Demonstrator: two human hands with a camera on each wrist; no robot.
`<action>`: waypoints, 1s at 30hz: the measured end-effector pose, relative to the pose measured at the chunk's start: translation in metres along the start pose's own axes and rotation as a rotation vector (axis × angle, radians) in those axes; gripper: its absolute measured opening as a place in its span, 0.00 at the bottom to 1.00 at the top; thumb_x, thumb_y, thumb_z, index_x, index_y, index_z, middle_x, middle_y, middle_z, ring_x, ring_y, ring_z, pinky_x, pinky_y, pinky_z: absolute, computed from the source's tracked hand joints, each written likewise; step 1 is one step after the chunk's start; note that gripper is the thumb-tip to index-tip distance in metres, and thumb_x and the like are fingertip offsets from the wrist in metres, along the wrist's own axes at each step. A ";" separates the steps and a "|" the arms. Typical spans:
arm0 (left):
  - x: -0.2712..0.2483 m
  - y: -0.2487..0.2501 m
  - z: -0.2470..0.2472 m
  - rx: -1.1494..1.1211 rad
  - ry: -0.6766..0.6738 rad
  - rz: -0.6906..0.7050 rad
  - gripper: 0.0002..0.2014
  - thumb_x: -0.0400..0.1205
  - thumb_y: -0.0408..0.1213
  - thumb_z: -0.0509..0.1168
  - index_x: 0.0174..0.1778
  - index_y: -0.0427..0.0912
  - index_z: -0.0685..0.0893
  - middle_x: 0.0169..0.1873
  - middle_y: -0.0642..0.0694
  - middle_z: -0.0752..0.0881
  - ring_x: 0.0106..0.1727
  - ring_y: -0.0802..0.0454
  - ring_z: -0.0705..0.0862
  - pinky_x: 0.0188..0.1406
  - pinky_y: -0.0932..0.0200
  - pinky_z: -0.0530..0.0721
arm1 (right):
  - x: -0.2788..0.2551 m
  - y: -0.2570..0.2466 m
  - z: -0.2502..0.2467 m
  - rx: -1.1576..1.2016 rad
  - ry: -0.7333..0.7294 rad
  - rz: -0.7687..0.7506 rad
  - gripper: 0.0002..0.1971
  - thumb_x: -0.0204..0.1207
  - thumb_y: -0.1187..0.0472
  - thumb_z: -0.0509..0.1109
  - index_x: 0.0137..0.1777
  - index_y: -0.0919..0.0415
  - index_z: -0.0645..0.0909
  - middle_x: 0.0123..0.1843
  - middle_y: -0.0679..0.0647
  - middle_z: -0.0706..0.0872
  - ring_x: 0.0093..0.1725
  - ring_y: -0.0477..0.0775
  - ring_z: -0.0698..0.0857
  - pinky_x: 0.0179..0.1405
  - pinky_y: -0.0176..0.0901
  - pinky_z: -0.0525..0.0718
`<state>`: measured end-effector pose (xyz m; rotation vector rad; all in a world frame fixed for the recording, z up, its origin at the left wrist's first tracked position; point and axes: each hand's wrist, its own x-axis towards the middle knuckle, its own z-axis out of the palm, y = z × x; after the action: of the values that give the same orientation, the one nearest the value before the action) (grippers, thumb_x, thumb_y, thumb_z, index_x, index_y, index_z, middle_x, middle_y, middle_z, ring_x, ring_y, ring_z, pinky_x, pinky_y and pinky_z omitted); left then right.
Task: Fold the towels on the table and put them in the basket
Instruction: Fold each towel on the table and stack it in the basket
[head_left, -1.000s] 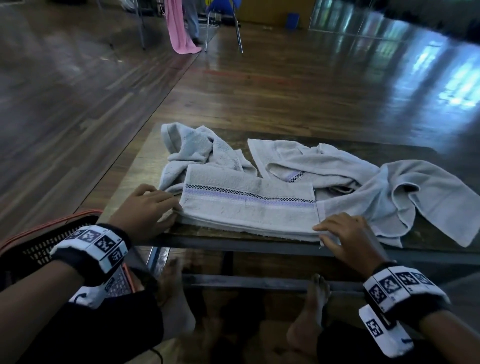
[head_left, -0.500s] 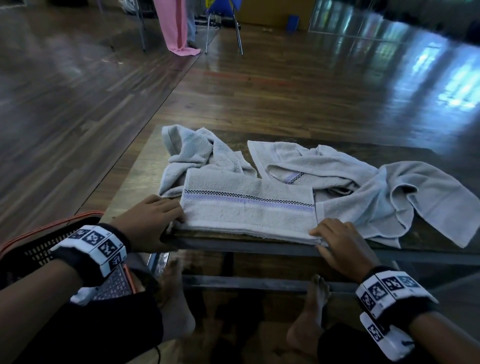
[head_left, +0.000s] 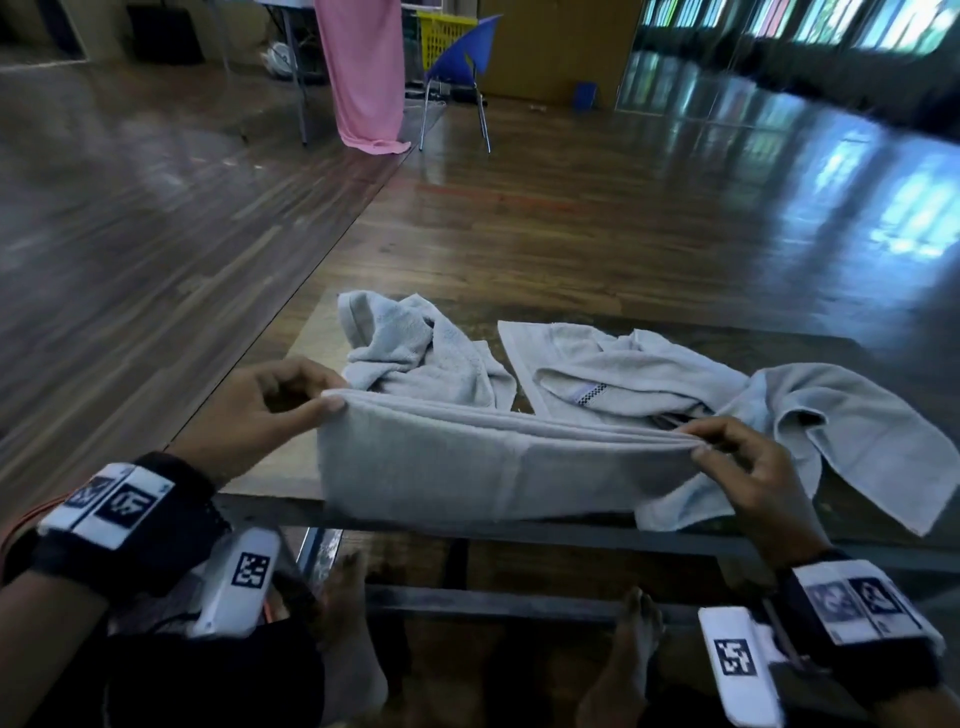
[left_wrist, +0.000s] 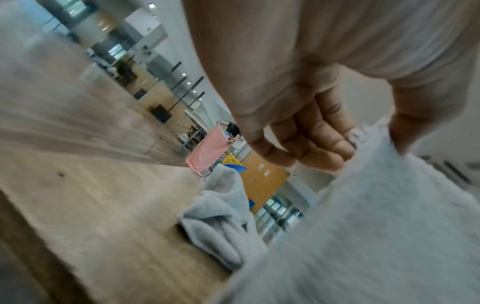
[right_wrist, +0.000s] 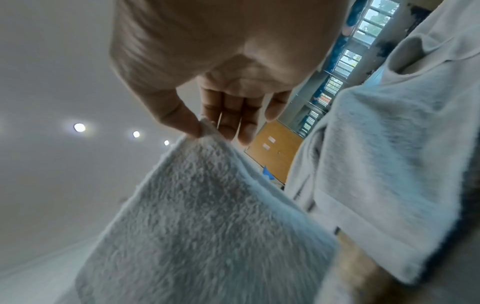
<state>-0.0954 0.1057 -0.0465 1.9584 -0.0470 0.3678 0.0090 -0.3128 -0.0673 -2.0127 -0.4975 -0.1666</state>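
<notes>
— What was the person doing when you looked over?

— Both hands had the folded towel (head_left: 483, 462) raised by its top edge, the lower part hanging down over the near edge of the table (head_left: 291, 478). The left hand (head_left: 260, 410) pinched the left corner between thumb and curled fingers; the right hand (head_left: 748, 467) pinched the right corner the same way, thumb on the near side, fingertips behind.

— And the others?

— Two loose towels lay on the table behind it: a crumpled towel (head_left: 415, 353) to the left and a spread towel (head_left: 701, 384) trailing off to the right. Of the basket (head_left: 21, 525) I could see only a sliver of orange rim low at the person's left side.

— So which step was that?

— By my reckoning, one more fold, or the lift toward the basket. I could not say which.

— How would you have done it well?

— I would have kept both pinches level and the layers squared, since several edges showed stacked along the top and could slip apart. I would also have held it clear of the loose towel just beside the right hand, so nothing got dragged along
</notes>
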 end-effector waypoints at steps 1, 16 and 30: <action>0.001 0.003 0.000 -0.022 0.014 -0.006 0.03 0.72 0.38 0.69 0.39 0.46 0.87 0.35 0.59 0.90 0.37 0.70 0.85 0.36 0.81 0.79 | 0.002 -0.004 -0.003 0.024 0.002 -0.011 0.16 0.75 0.74 0.65 0.43 0.50 0.83 0.43 0.40 0.88 0.44 0.38 0.83 0.44 0.22 0.78; 0.041 -0.040 0.051 0.463 0.444 -0.061 0.10 0.81 0.33 0.61 0.56 0.37 0.83 0.52 0.41 0.86 0.50 0.47 0.83 0.49 0.58 0.76 | 0.057 0.019 0.069 -0.651 0.025 0.326 0.18 0.77 0.54 0.61 0.66 0.56 0.76 0.67 0.61 0.80 0.69 0.64 0.74 0.71 0.62 0.68; 0.014 -0.098 0.123 1.036 -0.297 -0.116 0.39 0.73 0.73 0.31 0.80 0.62 0.41 0.83 0.53 0.43 0.84 0.49 0.41 0.81 0.39 0.39 | 0.013 0.046 0.138 -0.887 -0.445 0.073 0.32 0.78 0.33 0.37 0.81 0.42 0.44 0.85 0.46 0.41 0.84 0.48 0.40 0.80 0.58 0.39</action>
<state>-0.0337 0.0371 -0.1739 3.0116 0.0851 -0.0128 0.0270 -0.2078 -0.1666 -2.9594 -0.7025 0.1443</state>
